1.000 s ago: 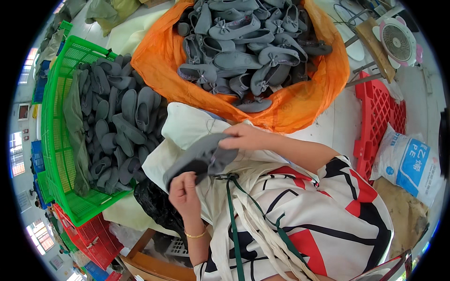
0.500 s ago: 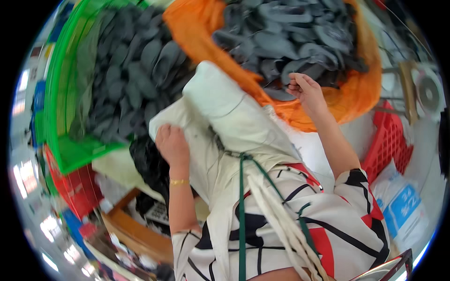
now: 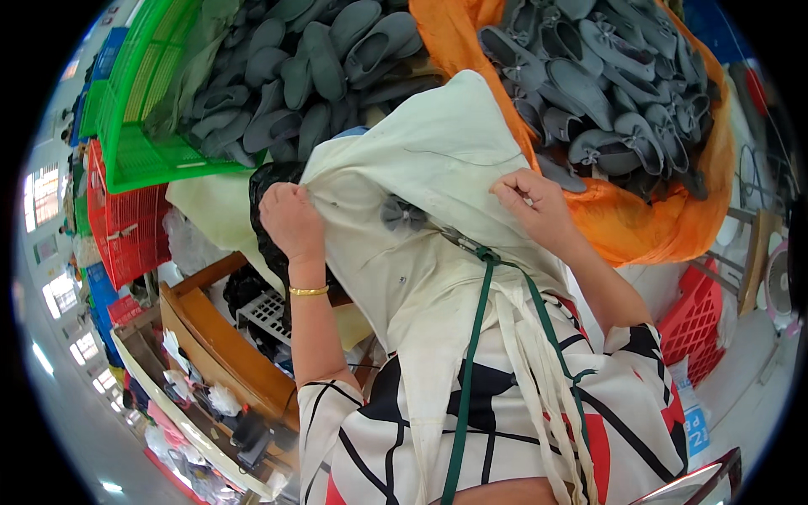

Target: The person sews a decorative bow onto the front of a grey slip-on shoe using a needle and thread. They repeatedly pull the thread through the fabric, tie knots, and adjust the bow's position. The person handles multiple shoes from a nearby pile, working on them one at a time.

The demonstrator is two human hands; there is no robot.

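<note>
A cream cloth apron point(image 3: 396, 286) spreads over my lap and knees. My left hand point(image 3: 292, 220), with a gold bangle at the wrist, is closed on the apron's left edge and draws the cloth taut. My right hand point(image 3: 534, 206) is closed in a pinch against the apron's right side; what its fingertips hold, if anything, is hidden. Between my hands a dark grey bow point(image 3: 402, 215) lies in the apron's hollow. Just right of it is a small metal tool point(image 3: 461, 240), tied to a green cord point(image 3: 468, 370) that hangs down my front.
Grey shoes point(image 3: 316, 67) fill a green plastic basket point(image 3: 151, 172) at the far left. An orange sack point(image 3: 627, 231) at the far right holds grey shoes with bows. Red crates point(image 3: 130, 223) and a wooden drawer point(image 3: 231, 337) stand left; a red basket point(image 3: 694, 320) and a fan point(image 3: 778, 282) stand right.
My right hand has come back from over the orange sack to the apron's right side. My left hand remains on the apron's edge. The view has shifted, and the bow now shows clearly.
</note>
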